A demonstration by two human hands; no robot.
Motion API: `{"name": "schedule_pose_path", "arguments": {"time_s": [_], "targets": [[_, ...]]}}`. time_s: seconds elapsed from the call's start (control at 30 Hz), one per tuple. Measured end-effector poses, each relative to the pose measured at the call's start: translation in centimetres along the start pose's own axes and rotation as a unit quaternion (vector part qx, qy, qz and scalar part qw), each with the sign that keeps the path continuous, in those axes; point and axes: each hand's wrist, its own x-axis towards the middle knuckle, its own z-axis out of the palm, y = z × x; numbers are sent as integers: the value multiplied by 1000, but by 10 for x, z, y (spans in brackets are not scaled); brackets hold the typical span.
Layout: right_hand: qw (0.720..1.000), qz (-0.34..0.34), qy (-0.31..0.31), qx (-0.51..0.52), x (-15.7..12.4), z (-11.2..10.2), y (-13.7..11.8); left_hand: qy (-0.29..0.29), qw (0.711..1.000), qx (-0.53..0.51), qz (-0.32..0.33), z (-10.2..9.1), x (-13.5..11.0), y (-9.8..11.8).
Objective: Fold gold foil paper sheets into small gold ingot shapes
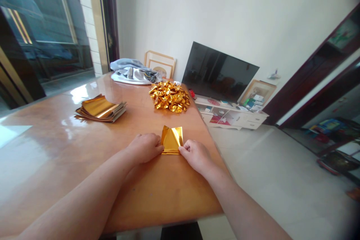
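I stand in the room and I see a person with both bare hands at the wooden desk (157, 191). Between the hands is one piece of gold paper (172, 140), near the right edge of the desk; its near side is folded into a narrow band, and its far side rises to two corners with a dip between. The left hand (146, 145) has its grip closed on the lower corner at about eight o'clock of the paper, and the right hand (197, 155) has its grip closed on the corner at about four o'clock. Whether the paper touches the desk, I cannot tell. At ten o'clock from it, well apart from the hands, lies an uneven stack of gold sheets (102, 108). At twelve o'clock is a heap of folded gold pieces (169, 97), shiny and crowded together. Further, at eleven o'clock, a pale blue cloth (132, 73) lies bunched on the desk. Beyond the desk, at one o'clock, a dark television (221, 71) stands upon a white cabinet (239, 120).
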Motion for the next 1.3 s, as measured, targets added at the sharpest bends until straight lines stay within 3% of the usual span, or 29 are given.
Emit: {"name": "schedule_pose_path", "arguments": {"time_s": [0.5, 1.3], "targets": [[999, 8, 4, 39, -1, -1, 2, -19, 998, -61, -12, 3, -1, -10], [997, 23, 5, 76, -3, 2, 4, -42, 995, -74, -50, -9, -5, 3]]}}
